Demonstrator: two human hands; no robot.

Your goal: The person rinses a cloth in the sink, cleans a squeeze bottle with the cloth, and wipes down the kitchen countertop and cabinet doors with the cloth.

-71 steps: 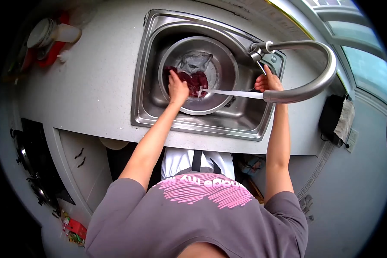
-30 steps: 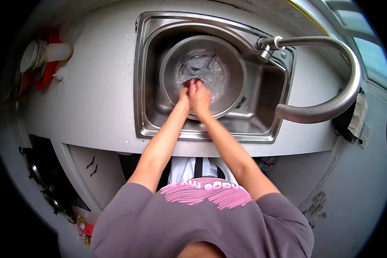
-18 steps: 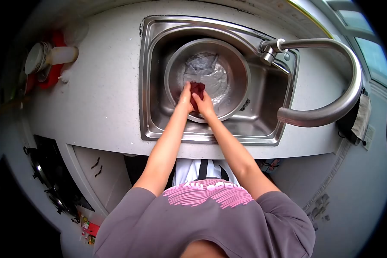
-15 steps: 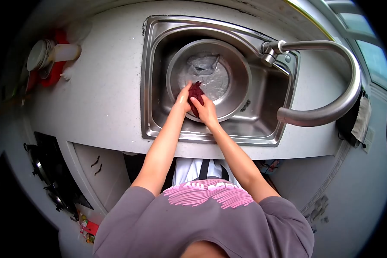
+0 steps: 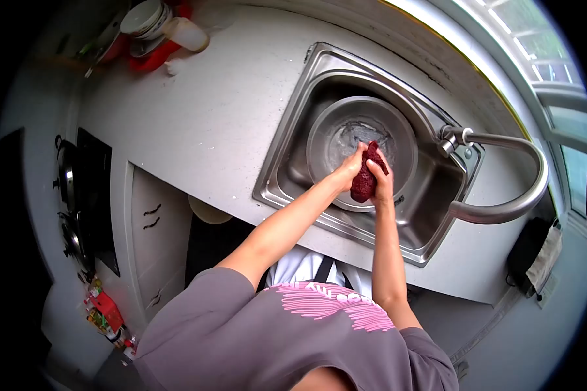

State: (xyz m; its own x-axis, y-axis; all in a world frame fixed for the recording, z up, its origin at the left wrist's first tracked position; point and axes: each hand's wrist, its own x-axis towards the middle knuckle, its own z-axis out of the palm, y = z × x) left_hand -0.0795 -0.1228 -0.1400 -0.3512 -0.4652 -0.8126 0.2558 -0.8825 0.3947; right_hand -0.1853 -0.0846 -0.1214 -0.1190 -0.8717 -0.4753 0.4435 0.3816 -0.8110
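Counter point(image 5: 202, 124) slanted in view vs. before, L hand point(image 5: 351, 167) & R hand point(image 5: 385, 185) fingers closed round dark-red item point(image 5: 364, 182) over basin point(image 5: 407, 146).

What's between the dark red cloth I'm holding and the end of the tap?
From the cloth to the tap, the head view shows your right hand, the steel basin's rim, then bare sink floor.

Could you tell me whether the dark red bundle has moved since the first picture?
Yes, the dark red bundle has moved closer to the basin's near rim.
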